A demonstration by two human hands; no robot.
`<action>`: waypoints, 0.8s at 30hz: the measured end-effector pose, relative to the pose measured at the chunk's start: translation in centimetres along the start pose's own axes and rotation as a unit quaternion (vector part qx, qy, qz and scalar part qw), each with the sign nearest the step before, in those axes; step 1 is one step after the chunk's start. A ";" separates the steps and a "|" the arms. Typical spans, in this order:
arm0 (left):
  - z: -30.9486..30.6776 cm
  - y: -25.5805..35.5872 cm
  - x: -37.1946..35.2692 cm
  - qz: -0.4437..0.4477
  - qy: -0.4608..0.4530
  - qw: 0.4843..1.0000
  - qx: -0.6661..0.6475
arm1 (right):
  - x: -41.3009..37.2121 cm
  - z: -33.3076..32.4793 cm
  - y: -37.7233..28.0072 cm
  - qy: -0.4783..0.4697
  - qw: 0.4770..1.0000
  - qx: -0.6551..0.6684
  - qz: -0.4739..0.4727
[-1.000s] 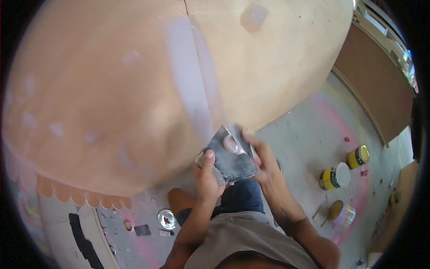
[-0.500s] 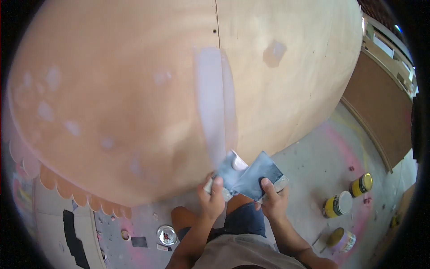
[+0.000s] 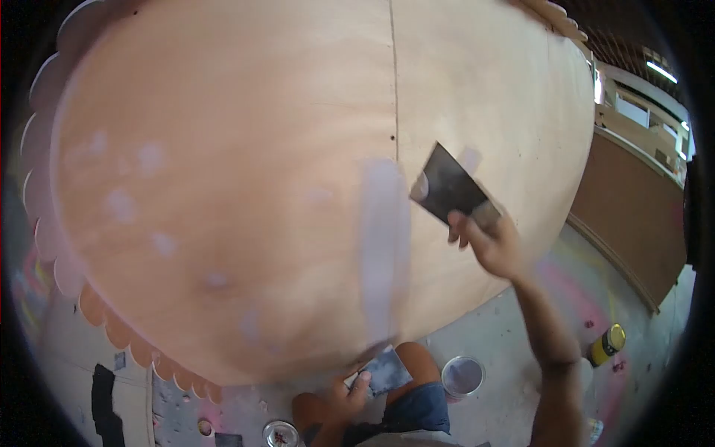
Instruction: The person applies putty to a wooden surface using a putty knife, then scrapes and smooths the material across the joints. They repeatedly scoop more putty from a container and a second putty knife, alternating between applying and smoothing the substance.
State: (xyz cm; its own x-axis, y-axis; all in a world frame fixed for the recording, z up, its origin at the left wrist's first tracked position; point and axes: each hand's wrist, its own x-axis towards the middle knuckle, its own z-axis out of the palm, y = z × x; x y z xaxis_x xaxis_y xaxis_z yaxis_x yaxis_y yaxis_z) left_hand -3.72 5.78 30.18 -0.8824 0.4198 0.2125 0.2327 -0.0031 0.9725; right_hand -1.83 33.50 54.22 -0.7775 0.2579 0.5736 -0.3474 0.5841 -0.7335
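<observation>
My right hand (image 3: 493,244) is raised in front of a large pale plywood panel (image 3: 246,112), closed around a dark metal putty knife (image 3: 451,186). A small dab of light filler sits near the blade's left corner. The blade overlaps the panel right of its vertical seam, close to a small filler patch (image 3: 471,158). Low down by my knees, my left hand (image 3: 348,401) grips a second putty knife (image 3: 389,372), smeared with whitish filler. Between the two runs a broad lilac-white strip of filler (image 3: 381,246) along the seam.
An open tin (image 3: 463,376) stands on the floor right of my knee, and a yellow-and-black can (image 3: 607,344) farther right. A round metal dish (image 3: 281,434) lies at lower left. Scalloped trim (image 3: 104,328) edges the panel. A brown board (image 3: 633,216) leans at right.
My hands have moved apart: the right one rose with its putty knife toward the panel, the left one dropped lower with the other. The view has tilted upward.
</observation>
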 end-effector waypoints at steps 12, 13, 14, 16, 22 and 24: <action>-1.8 -8.4 -2.3 -0.127 0.048 0.971 -0.195 | 19.5 -6.2 -12.3 0.159 0.816 -0.405 -0.380; -1.8 -8.5 -2.2 -0.128 0.046 0.970 -0.200 | 20.8 -6.7 -13.8 0.166 0.810 -0.404 -0.392; -1.7 -8.6 -2.0 -0.129 0.044 0.969 -0.205 | 21.6 -7.5 -15.4 0.160 0.801 -0.424 -0.391; -1.7 -9.0 -1.4 -0.131 0.042 0.967 -0.215 | 23.5 -7.8 -17.3 0.152 0.792 -0.445 -0.390; -2.0 -9.8 0.7 -0.133 0.037 0.960 -0.242 | 28.2 -6.8 -16.7 0.222 0.738 -0.489 -0.408; -1.9 -10.0 1.3 -0.132 0.037 0.958 -0.253 | 26.8 -4.7 -16.1 0.259 0.774 -0.468 -0.339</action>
State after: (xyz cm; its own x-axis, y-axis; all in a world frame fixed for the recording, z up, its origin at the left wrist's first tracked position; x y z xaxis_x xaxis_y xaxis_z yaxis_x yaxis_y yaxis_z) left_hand -8.01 4.64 20.89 -0.9137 0.4020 -0.0598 -0.2148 -0.3527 0.9107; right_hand -14.56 34.62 83.11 -0.1844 -0.2197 0.9580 0.1379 0.9593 0.2466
